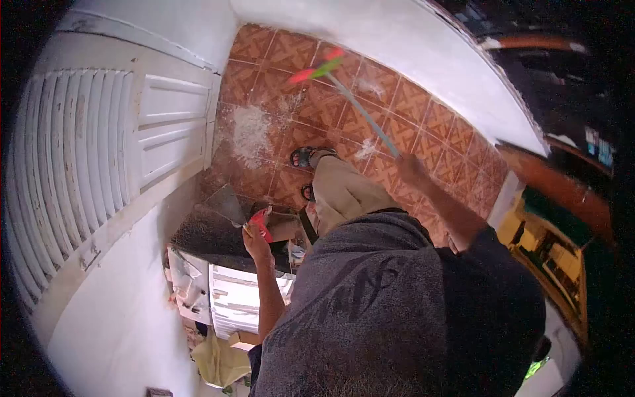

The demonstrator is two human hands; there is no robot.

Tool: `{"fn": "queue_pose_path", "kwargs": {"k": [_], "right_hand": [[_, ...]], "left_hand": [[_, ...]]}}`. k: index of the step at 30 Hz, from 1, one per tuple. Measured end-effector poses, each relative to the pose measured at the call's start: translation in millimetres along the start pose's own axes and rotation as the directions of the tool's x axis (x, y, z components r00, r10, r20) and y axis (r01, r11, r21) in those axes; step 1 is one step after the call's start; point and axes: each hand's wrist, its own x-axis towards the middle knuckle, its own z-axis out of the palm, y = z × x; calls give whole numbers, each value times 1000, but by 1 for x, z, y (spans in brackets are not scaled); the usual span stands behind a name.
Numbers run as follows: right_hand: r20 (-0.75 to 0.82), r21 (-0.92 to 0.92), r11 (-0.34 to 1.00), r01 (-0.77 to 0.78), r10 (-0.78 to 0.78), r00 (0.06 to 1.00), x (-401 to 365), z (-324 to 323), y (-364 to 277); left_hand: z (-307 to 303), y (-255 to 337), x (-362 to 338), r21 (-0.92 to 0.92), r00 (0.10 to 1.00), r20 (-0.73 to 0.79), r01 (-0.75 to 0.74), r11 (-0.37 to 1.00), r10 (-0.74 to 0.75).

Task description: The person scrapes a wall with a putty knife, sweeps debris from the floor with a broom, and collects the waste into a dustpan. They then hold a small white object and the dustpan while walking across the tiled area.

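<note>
My right hand (413,173) is wrapped round the grey-blue stick of a broom (365,114). The red and green broom head, blurred, is over the tiled floor (423,132) near the white wall. Lower on the left, my left hand (258,246) is closed on the handle of a trowel (228,206), its grey flat blade pointing away from me. A red thing (260,223) shows just beyond that hand; I cannot make out what it is. A heap of pale debris (251,134) lies on the tiles between the broom head and the trowel.
White walls (423,40) border the floor at the far side and right. A white louvred door (169,126) stands on the left. Smaller pale debris (365,149) lies near my sandalled foot (305,156). A dark surface (205,231) is below the trowel.
</note>
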Motion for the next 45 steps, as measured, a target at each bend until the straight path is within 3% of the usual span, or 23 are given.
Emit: {"fn": "queue_pose_path", "kwargs": {"k": [2,3,4,5,7,8,10,11,14,15,16,17,20,24,25,28,30,32,35,37,43,44,45], "right_hand": [[-388,-765,609,-211,-175,905,47,31,-28],[44,-761,560,328,-459,887,104,-24,7],[-221,-831,553,-64,-222,950,125,-6,-24],[-77,-993,-67,-96,-242,967,186,-27,-17],[246,-863,317,393,-416,876,247,-79,10],[242,-857,327,398,-425,872,246,-81,15],[-49,-897,-422,-127,-189,981,217,-73,33],[-54,-903,-410,-128,-187,981,191,-66,60],[-367,-900,322,-295,-193,910,124,-103,145],[171,-941,-328,80,-261,950,131,-162,226],[-102,-799,599,50,-217,971,89,-144,214],[-213,49,999,-18,28,977,30,-110,195],[-407,-274,959,-75,-45,912,-76,-15,116],[-385,-59,950,305,-304,871,19,-56,141],[-631,-517,785,-340,-82,771,33,-24,78],[-587,-346,908,-236,-14,809,123,-64,149],[-459,40,988,147,-113,881,122,-64,202],[-547,-110,994,-5,-56,835,68,-39,224],[-246,-183,956,227,-268,931,-24,-29,229],[-401,-208,978,-14,-72,913,-65,-19,203],[-30,-623,620,477,-628,778,219,-213,304],[-19,-619,622,479,-621,783,185,-212,263],[-367,-467,870,161,-355,860,150,-154,226]], "left_hand": [[-2,-1,-2,-19,999,23,-31,999,31],[-5,-3,-4,-47,998,30,-48,998,49],[-11,-5,-7,-32,998,31,-52,998,53],[-18,-6,-9,55,994,45,-101,993,99],[-32,-8,-6,150,985,65,-168,974,160],[-40,-12,-3,233,982,44,-189,954,184],[-62,-30,7,276,970,32,-242,930,243],[-73,-36,7,289,969,37,-245,925,245],[-73,-44,3,142,979,5,-203,969,205],[-76,-52,4,137,978,15,-208,969,208],[-78,-64,9,125,987,44,-158,979,154],[-78,-73,13,120,993,73,-106,987,97],[-66,-81,-3,177,987,114,-135,975,116],[-51,-70,-16,254,963,192,-233,939,188],[-50,-69,-17,302,956,215,-260,917,200],[-60,-59,-10,366,917,315,-355,860,245],[-62,-46,-6,373,911,310,-380,846,272],[-65,-45,-4,333,911,271,-392,858,311],[-77,-55,0,296,922,212,-376,878,324],[-76,-70,4,263,946,133,-321,910,295],[-71,-95,0,255,917,320,-326,910,239],[-66,-91,-10,291,929,276,-325,900,246],[-65,-85,-13,292,933,261,-323,900,250]]}}
